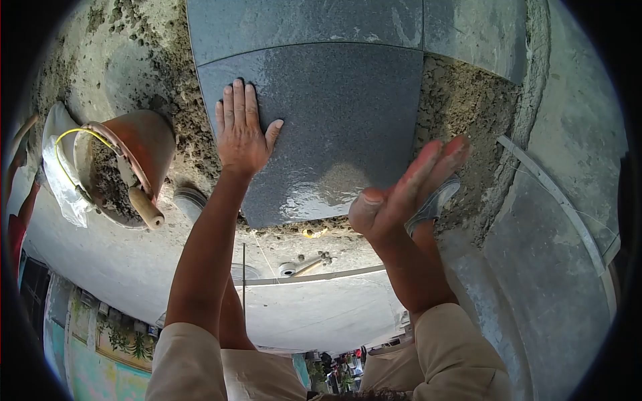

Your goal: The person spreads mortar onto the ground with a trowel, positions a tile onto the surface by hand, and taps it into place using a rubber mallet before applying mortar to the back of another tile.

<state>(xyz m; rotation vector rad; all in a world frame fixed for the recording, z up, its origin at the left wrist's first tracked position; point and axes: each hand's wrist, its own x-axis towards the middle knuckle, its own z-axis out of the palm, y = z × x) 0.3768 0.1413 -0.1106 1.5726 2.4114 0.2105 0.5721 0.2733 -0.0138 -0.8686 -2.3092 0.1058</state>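
A large dark grey tile (334,113) lies on crumbly mortar, its surface wet and shiny near the lower edge. My left hand (244,134) rests flat on the tile's left part, fingers spread and holding nothing. Over the tile's lower right corner, my right hand (408,187) is raised on edge, its fingers stretched out and thumb apart, with nothing in it. Its palm and fingertips look reddish. Beyond the tile, another dark tile (301,20) adjoins it along a thin joint.
At the left stands a tilted bucket (147,140) of mortar with a wooden-handled trowel (145,208) in it. Loose mortar (461,100) borders the tile on the right. A long metal strip (562,200) lies farther right. A mallet (309,267) lies near my feet.
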